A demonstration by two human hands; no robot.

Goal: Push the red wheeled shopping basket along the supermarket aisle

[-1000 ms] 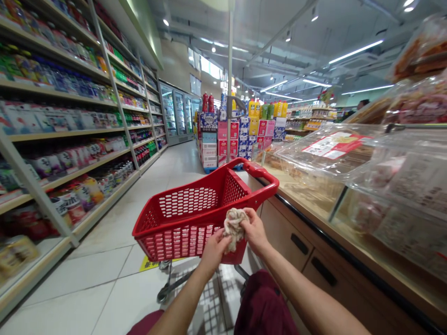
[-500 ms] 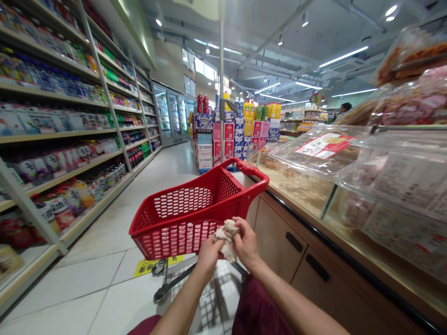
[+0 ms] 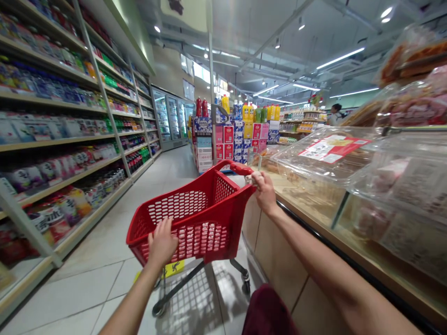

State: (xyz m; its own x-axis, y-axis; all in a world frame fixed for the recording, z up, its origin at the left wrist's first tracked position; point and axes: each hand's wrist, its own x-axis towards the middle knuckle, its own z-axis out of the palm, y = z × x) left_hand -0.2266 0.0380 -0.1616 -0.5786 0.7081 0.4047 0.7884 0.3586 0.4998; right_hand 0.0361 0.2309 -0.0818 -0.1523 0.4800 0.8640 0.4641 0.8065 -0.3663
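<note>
A red plastic shopping cart [image 3: 195, 232] stands in front of me, its grid basket tilting down to the left. My right hand [image 3: 264, 190] is at the right end of the cart handle [image 3: 241, 168], closed on a crumpled pale cloth [image 3: 249, 178] that is pressed against the red plastic. Most of the cloth is hidden by the fingers. My left hand [image 3: 162, 243] is at the near side of the basket, its fingers laid over the rim; how tightly they grip is hard to see.
Drink shelves [image 3: 63, 135] line the left side of the tiled aisle. On the right runs a wooden counter [image 3: 279, 251] with clear food covers [image 3: 321, 149]. Stacked drink boxes [image 3: 228, 135] stand ahead, and a person [image 3: 335, 114] is far off at the right.
My hands have parted from holding the cloth together. The right hand has carried the cloth up to the cart handle; the left has moved to the basket's near rim.
</note>
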